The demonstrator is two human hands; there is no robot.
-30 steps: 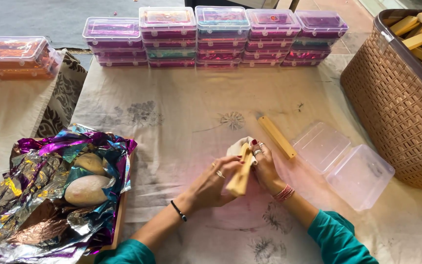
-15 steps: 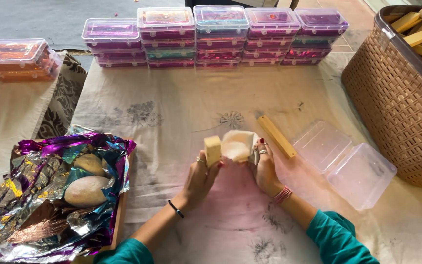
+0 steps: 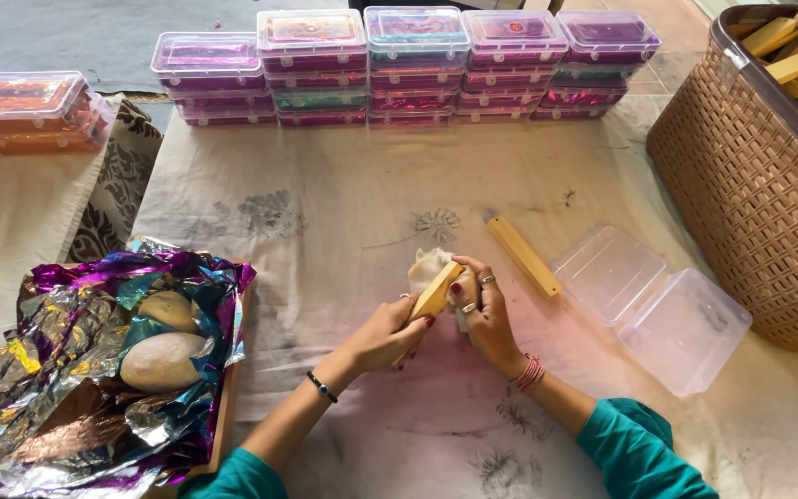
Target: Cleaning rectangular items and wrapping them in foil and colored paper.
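Since half a second ago the wooden stick has swung from standing upright beside the pale lump to lying slantwise across it, and both hands have closed in together again, much as they were a second ago. The left hand has its fingers wrapped around the lower end of the stick; the right hand cups the whitish lump from behind, fingers curled on it. Both are held just above the cloth-covered bench, near its middle.

If the stick is pressed off-centre, the soft lump could split or slide out of the right hand onto the stained cloth. A second wooden stick lies just beside the right hand, touching the open clear plastic box, and a careless elbow could knock either one.

Unchanged from the earlier frames: the foil-lined tray with its egg-shaped lumps at the left, the stacked lidded boxes along the far edge, and the woven basket of sticks at the right.
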